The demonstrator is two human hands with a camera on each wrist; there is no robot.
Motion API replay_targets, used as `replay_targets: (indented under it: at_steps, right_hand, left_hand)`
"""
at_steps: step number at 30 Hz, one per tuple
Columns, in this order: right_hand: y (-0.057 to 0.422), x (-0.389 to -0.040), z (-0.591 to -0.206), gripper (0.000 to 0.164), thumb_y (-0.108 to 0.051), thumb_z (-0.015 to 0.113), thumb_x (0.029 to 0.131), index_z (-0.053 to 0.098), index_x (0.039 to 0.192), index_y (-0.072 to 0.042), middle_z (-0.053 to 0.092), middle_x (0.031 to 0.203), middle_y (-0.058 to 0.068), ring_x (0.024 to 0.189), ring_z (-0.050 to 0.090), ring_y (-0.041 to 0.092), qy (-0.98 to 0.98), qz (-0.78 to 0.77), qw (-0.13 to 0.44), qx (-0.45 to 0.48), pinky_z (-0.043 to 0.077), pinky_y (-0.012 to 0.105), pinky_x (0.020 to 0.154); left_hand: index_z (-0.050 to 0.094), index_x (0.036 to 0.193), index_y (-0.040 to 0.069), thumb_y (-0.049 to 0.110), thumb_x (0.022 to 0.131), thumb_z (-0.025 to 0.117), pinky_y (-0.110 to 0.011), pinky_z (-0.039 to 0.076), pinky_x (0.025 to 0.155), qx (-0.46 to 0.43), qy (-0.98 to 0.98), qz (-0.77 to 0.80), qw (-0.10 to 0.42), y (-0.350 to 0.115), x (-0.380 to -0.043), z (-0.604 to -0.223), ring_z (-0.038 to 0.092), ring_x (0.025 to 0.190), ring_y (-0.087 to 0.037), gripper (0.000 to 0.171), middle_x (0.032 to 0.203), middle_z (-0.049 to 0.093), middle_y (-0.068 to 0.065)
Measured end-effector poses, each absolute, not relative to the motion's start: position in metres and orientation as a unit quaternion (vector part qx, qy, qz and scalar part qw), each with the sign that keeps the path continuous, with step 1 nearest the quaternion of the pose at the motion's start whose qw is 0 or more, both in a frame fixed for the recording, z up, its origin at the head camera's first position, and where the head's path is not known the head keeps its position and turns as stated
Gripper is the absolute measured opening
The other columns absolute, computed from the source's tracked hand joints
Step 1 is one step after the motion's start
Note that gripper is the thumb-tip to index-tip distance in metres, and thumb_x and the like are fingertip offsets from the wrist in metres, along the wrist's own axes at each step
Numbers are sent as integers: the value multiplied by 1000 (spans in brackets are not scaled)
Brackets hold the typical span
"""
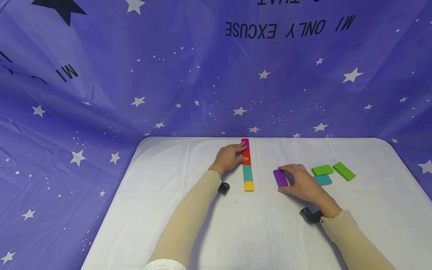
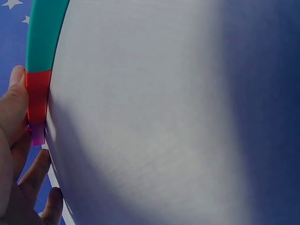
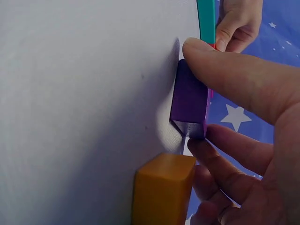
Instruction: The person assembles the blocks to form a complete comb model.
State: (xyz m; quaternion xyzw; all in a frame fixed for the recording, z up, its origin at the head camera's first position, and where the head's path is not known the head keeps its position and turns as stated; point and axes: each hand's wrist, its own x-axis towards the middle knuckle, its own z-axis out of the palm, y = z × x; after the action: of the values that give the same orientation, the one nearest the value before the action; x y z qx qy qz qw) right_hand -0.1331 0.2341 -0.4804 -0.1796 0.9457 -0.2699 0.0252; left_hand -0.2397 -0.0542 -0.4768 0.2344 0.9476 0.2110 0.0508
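Observation:
Thin blocks form a straight row: magenta (image 1: 247, 141), red (image 1: 246, 154), teal (image 1: 248, 173) and yellow (image 1: 248, 186). My left hand (image 1: 228, 157) rests against the row's far end, thumb at the red block and a finger at the magenta one. In the left wrist view the thumb lies along the side of the red block (image 2: 38, 96). To the right of the row, my right hand (image 1: 303, 183) pinches a purple block (image 1: 280, 179) between thumb and fingers. Close by this hand, the right wrist view shows an orange block (image 3: 161, 199), hidden in the head view.
Two green blocks (image 1: 322, 170) and a teal block (image 1: 323, 180), partly covered by the right hand, lie at the right on the white tabletop (image 1: 263, 240). A purple star-patterned cloth (image 1: 189, 82) hangs behind the table. Black wrist cameras (image 1: 308, 215) sit under both wrists.

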Motion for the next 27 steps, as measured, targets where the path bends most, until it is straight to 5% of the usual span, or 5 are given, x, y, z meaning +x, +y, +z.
replay_targets:
  at_steps: [27]
  right_hand:
    - [212, -117, -472, 73, -33, 90, 74, 61, 134, -4, 60, 133, 20, 123, 48, 39, 943, -295, -9, -155, 45, 62, 99]
  left_hand:
    - [54, 146, 23, 40, 94, 70, -37, 34, 117, 228, 949, 209, 57, -52, -238, -474, 43, 142, -18, 57, 153, 46, 9]
